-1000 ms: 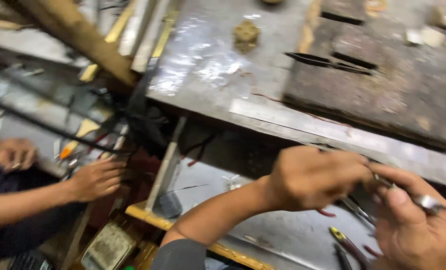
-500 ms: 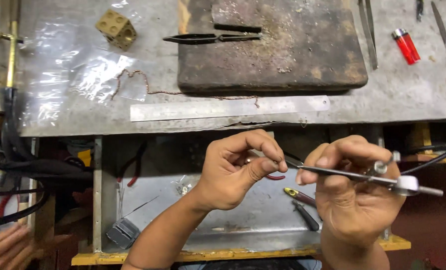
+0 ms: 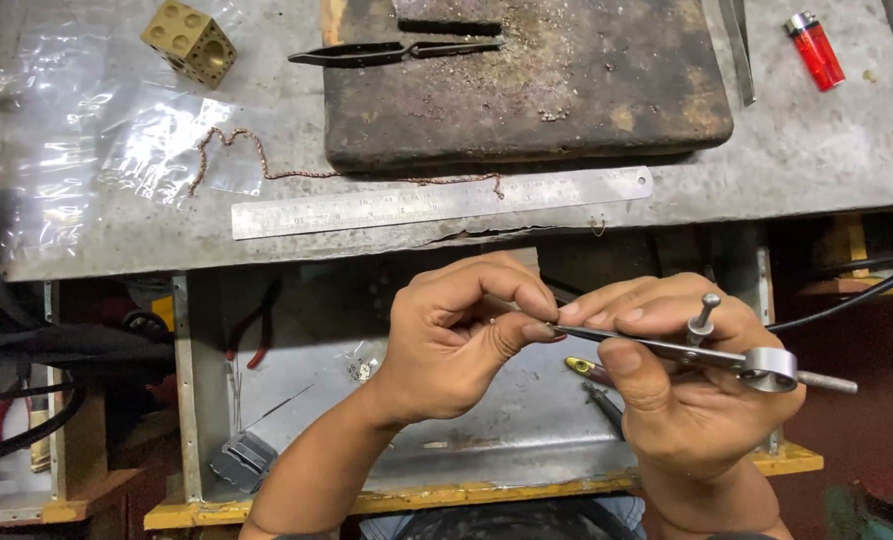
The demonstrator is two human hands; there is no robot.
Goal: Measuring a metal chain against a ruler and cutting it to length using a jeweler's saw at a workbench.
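My right hand grips a metal tool, my left hand pinches at its tip, both over the open drawer; ruler, dark block, lighter on bench above

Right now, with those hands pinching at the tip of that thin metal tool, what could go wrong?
Whatever the left hand pinches at the tip of the metal tool is too small to see; dropped, it could vanish into the open drawer below among the pliers. The right hand holds the tool mid-air, unsupported, so a slip might jab a fingertip.
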